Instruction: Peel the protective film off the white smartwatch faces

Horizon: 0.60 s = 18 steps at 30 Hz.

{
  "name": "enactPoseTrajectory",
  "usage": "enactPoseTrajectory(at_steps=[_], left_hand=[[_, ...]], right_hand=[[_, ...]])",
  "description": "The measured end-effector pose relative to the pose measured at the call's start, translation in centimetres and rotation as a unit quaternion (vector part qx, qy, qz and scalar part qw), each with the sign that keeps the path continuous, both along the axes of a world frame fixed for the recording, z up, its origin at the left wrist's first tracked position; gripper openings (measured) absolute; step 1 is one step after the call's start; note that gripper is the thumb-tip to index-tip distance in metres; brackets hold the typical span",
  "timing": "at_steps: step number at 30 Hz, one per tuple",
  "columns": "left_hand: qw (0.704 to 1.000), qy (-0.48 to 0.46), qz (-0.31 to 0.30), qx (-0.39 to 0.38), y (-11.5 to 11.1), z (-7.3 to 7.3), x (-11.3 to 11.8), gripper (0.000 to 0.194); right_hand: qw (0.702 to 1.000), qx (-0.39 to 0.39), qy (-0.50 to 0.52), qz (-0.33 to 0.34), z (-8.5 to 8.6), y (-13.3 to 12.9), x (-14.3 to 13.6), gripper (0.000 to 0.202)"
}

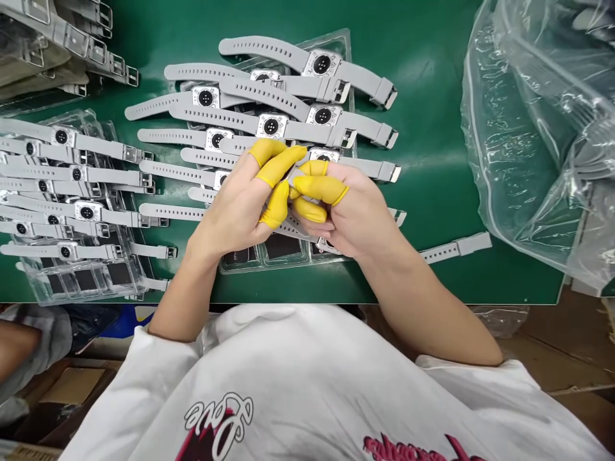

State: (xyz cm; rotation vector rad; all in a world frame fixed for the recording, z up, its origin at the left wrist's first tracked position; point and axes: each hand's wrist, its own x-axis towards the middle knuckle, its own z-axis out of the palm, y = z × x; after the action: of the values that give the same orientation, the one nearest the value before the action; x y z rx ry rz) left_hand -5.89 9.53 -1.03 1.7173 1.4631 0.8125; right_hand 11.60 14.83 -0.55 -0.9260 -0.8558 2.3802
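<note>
Your left hand (pixel 240 205) & right hand (pixel 346 214) meet over the tray (pixel 269 256), fingers (pixel 319 187) pinched on a grey watch (pixel 451 248), prob. strap running left-right across the worktop (pixel 432 160), tail toward your right

watch (pixel 298 225): grey, held between both hands above the tray, mostly hidden by the fingers
strap: grey silicone, punched with holes, running left to right under the hands; one end shows past the right wrist
case: cannot be seen clearly, covered by the yellow-capped fingertips
pose: roughly level, lengthwise across the table
place: near the table's front edge, over the clear tray
</note>
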Motion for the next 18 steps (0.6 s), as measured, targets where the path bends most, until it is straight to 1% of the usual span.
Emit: enactPoseTrajectory(at_steps=[5,9,13,15,18], left_hand=[[0.995,0.074,-0.054,0.043,0.05,-0.03,-0.58,0.046],[0.986,0.129,-0.064,0.083,-0.29,-0.25,-0.63,0.047],[0.974,0.182,-0.065,0.118,-0.6,-0.53,-0.52,0.043],[0.974,0.181,-0.064,0.119,-0.61,-0.53,-0.57,0.042],[0.986,0.123,-0.057,0.099,-0.51,-0.33,-0.66,0.04]], right_hand=[[1.0,0.007,0.008,0.024,0.14,0.4,0.24,0.029],[0.999,0.013,0.002,0.039,0.06,0.55,0.36,0.03],[0.999,0.022,-0.008,0.049,-0.23,0.41,0.27,0.031],[0.998,0.027,-0.013,0.051,-0.23,0.35,0.23,0.031],[0.998,0.038,-0.016,0.051,-0.07,0.24,0.25,0.032]])
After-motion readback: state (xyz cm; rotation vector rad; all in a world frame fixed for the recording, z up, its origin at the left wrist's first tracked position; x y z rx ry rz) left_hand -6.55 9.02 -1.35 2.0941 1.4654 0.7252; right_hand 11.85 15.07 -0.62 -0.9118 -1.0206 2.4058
